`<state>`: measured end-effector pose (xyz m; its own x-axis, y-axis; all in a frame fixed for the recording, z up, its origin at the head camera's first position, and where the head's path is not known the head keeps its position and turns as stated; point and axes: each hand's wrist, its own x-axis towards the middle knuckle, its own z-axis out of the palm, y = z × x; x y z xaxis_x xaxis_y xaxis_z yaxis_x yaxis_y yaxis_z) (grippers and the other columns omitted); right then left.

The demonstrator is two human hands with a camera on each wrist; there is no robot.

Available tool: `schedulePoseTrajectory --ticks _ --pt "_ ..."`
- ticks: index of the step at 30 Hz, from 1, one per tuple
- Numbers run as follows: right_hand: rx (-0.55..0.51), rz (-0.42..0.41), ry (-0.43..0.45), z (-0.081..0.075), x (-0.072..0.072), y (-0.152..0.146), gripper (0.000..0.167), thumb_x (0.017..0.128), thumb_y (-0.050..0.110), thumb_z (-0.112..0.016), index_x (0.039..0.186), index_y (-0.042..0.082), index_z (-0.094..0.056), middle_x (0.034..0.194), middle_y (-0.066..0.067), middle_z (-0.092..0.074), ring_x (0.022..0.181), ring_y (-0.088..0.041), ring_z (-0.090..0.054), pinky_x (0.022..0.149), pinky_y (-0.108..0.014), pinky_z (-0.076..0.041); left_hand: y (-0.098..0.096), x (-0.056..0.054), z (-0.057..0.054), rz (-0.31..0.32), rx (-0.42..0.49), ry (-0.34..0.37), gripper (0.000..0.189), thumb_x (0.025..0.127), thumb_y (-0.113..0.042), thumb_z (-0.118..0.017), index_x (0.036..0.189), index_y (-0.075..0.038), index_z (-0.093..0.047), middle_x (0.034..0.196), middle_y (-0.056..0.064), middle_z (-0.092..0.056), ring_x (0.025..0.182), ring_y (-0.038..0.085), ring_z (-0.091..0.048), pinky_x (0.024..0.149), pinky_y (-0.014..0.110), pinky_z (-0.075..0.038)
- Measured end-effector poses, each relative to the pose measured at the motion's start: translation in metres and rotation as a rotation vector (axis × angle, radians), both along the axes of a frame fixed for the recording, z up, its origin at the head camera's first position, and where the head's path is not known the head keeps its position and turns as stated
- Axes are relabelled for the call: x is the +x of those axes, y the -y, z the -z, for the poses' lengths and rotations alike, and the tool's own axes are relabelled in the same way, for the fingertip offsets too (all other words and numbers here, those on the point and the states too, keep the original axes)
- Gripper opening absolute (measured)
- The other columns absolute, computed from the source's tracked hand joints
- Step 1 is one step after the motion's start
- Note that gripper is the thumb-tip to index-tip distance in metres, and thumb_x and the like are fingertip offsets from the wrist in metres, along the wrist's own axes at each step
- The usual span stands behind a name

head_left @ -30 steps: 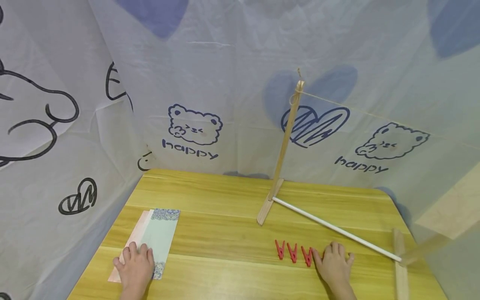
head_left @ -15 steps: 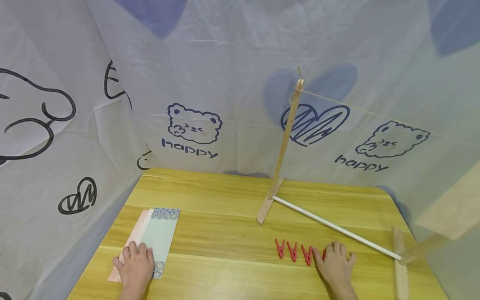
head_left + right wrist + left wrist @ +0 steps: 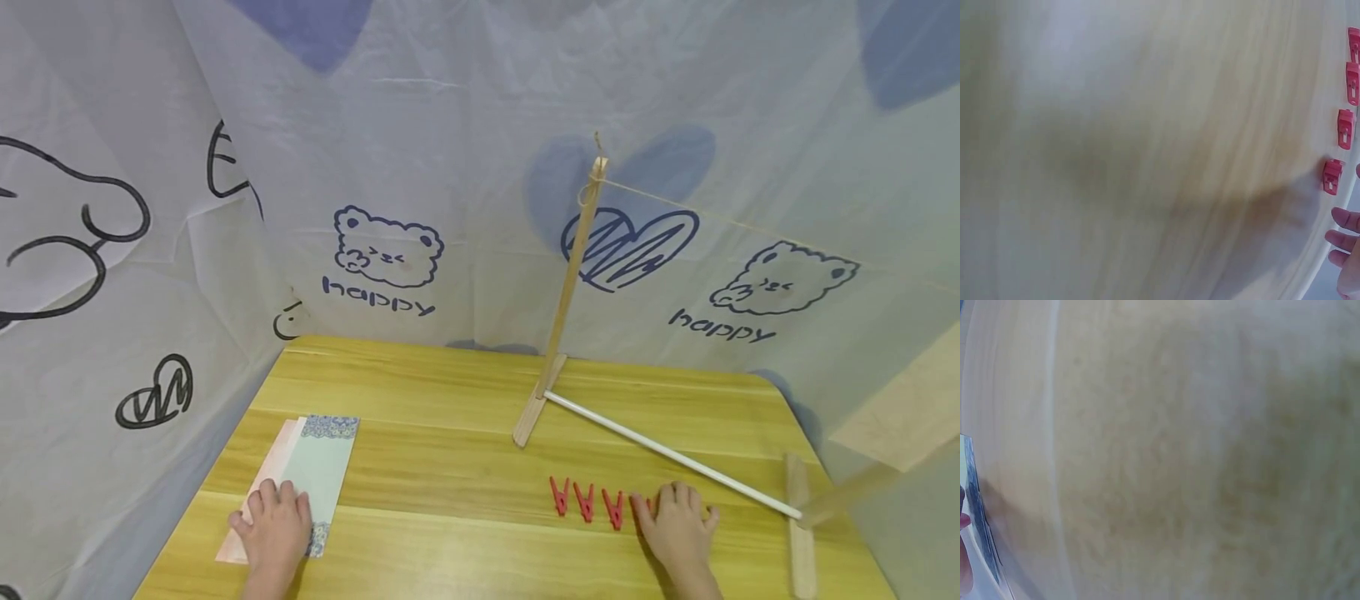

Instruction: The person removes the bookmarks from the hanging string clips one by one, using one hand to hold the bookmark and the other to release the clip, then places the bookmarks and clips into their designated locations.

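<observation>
My left hand (image 3: 273, 525) rests, fingers spread and a little bent, on a stack of thin sheets. A pale green sheet (image 3: 326, 467) with blue floral bands lies on top, and the edge of a pink sheet (image 3: 273, 467) shows at its left. At the right, several red clothespins (image 3: 585, 502) lie in a row. My right hand (image 3: 678, 533) is at the row's right end, fingers loosely bent, partly covering the last clothespin. In the right wrist view that clothespin (image 3: 1333, 176) lies on the table just beyond the fingertips (image 3: 1344, 219).
A wooden post (image 3: 573, 275) stands on a flat wooden foot (image 3: 528, 421) at the back. A white rod (image 3: 667, 450) runs from it to a second foot (image 3: 801, 542) at the right. A string (image 3: 690, 206) stretches rightward from the post's top. Printed cloth (image 3: 480, 167) hangs behind the table (image 3: 420, 383).
My right hand has shifted slightly right, and a bit of the last red clothespin now shows between thumb and fingers. My left hand has barely moved on the sheets.
</observation>
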<state>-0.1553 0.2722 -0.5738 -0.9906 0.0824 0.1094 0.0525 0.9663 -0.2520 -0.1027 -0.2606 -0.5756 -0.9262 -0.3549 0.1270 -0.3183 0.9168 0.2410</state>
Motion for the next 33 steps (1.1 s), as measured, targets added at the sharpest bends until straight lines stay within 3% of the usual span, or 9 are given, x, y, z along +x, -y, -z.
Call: schedulePoseTrajectory --ticks 11,22,33 --pt "-0.004 -0.021 -0.1 -0.019 0.002 -0.005 0.048 0.089 0.042 -0.053 0.104 -0.004 -0.056 0.112 -0.025 -0.05 0.107 -0.041 -0.041 0.088 -0.063 -0.017 -0.01 -0.008 -0.004 0.02 0.033 -0.06 0.031 0.093 -0.025 -0.042 0.098 0.006 -0.046 0.105 0.025 -0.036 0.103 0.044 -0.031 0.084 0.066 -0.017" --pt "-0.008 -0.053 -0.238 -0.04 0.001 -0.006 0.034 0.083 0.032 -0.063 0.093 0.0 -0.059 0.104 -0.021 -0.053 0.1 -0.037 -0.044 0.081 -0.06 -0.022 -0.032 -0.017 -0.012 0.038 0.045 -0.073 0.033 0.094 -0.026 -0.044 0.106 0.005 -0.046 0.11 0.025 -0.036 0.105 0.043 -0.032 0.085 0.063 -0.017" --pt "-0.008 -0.077 -0.284 -0.067 0.001 -0.004 0.033 0.08 0.025 -0.067 0.101 0.002 -0.057 0.107 -0.02 -0.052 0.1 -0.039 -0.045 0.085 -0.063 -0.02 -0.059 -0.032 -0.02 0.079 0.126 -0.086 0.038 0.094 -0.025 -0.044 0.119 0.003 -0.045 0.118 0.025 -0.035 0.112 0.043 -0.029 0.089 0.064 -0.012"
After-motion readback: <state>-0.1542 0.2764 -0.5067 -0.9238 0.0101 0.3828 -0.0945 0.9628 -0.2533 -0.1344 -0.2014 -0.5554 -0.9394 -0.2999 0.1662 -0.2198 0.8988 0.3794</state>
